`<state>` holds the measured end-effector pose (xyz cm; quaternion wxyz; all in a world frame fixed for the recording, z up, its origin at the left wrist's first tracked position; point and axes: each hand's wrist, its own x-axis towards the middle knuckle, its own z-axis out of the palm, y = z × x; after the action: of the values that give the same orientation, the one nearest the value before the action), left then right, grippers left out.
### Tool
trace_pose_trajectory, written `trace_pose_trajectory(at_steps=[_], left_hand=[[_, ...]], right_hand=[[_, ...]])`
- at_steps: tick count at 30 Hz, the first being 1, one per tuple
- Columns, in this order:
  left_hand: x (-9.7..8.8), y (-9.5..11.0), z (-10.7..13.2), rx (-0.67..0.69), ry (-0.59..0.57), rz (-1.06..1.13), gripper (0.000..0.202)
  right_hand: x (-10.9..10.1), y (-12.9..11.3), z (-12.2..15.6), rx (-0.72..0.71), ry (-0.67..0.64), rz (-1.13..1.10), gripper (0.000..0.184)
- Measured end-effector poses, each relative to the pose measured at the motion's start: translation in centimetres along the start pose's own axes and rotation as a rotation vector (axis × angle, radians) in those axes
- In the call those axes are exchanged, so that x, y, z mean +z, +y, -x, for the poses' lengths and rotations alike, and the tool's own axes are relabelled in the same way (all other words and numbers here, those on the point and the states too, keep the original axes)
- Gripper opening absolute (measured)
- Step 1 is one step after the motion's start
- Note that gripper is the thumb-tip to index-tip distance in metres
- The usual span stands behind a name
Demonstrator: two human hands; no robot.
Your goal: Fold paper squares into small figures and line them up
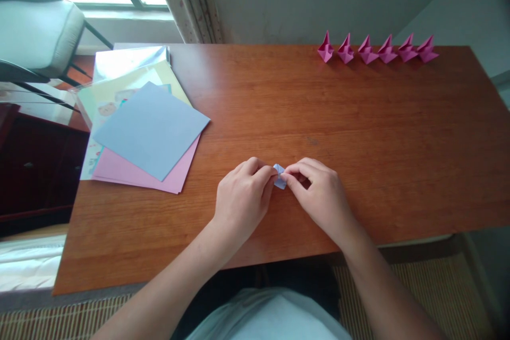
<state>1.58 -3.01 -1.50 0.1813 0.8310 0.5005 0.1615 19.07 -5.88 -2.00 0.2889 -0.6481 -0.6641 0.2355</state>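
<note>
Between my two hands is a small folded piece of light blue paper [279, 183], held just above or on the wooden table near its front edge. My left hand [244, 191] pinches its left side, fingers curled and pressed together. From the right, my right hand [319, 191] grips the other side between thumb and index finger. My fingers cover part of the folded paper, so its full shape is hidden.
On the left of the table [255, 111], a blue sheet [153, 130] lies over pink sheets [171, 185] and clear paper packs [131, 64]. Several pink origami figures [367, 52] stand in a row along the far edge. A chair [40, 32] is at far left.
</note>
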Motion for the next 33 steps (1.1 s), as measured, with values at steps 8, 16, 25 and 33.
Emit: trace_pose_trajectory(at_steps=[8, 16, 25, 33], left_hand=[[-0.1, 0.2, -0.4, -0.065, -0.026, -0.022, 0.014], [0.1, -0.1, -0.7, -0.082, -0.001, 0.000, 0.019], [0.1, -0.4, -0.3, -0.055, 0.011, 0.072, 0.016], [0.1, -0.1, -0.7, -0.079, -0.010, 0.001, 0.023]], right_hand=[[0.0, -0.5, -0.8, 0.059, -0.029, 0.090, 0.016], [0.1, -0.4, -1.3, 0.043, -0.033, 0.125, 0.021], [-0.2, -0.4, -0.4, 0.003, -0.001, 0.050, 0.018], [-0.2, -0.1, -0.5, 0.014, 0.023, 0.139, 0.017]])
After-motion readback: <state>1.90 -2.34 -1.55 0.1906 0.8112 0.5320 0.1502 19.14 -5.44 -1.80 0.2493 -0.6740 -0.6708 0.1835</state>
